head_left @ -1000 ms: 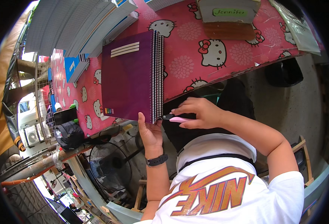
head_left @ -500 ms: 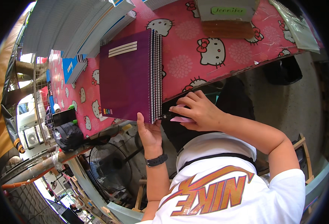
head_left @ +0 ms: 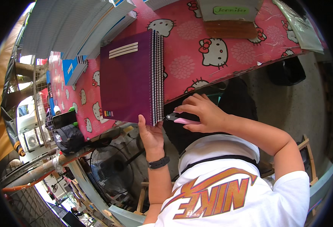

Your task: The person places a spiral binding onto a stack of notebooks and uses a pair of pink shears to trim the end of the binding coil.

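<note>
A purple spiral notebook with a white lined label rests on the pink patterned table, its coil edge on the right. It appears to lie on at least one more notebook, since several rows of coil show. My left hand grips its lower right corner, thumb on the cover and fingers underneath. In my right hand are small pliers with pink handles and a dark head. The head sits beside the lower end of the coil binding; whether its tip touches the wire cannot be made out.
Tall stacks of notebooks stand at the back left, with a blue notebook below them. A grey box is at the back, plastic sheeting at the far right. A fan stands below the table's left side.
The pink handles have spread a little and more of the dark pliers head shows. My right hand has shifted slightly right; my left hand and the notebook stay nearly still.
</note>
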`<move>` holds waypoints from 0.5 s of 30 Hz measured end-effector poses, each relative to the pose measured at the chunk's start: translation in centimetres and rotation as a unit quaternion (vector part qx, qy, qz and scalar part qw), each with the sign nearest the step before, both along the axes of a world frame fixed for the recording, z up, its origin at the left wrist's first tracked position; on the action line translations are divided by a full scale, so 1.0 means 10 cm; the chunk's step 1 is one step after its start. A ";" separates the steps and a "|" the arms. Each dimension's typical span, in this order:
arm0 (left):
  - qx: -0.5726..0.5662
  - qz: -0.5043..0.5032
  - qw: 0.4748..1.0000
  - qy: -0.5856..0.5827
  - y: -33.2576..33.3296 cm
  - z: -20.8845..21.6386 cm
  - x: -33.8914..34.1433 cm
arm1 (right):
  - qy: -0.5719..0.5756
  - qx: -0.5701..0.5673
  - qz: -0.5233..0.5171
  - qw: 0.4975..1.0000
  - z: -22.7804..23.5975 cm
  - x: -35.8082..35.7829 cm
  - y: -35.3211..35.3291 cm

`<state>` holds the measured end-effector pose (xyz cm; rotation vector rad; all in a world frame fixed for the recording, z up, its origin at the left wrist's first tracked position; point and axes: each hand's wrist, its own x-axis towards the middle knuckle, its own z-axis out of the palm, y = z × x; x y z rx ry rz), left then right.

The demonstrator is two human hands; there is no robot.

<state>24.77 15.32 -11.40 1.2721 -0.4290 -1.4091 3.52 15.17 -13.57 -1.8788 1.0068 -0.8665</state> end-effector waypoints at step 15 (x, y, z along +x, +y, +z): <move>0.000 -0.008 1.000 0.003 0.00 0.00 0.00 | -0.113 0.024 0.034 0.993 -0.20 0.00 -0.06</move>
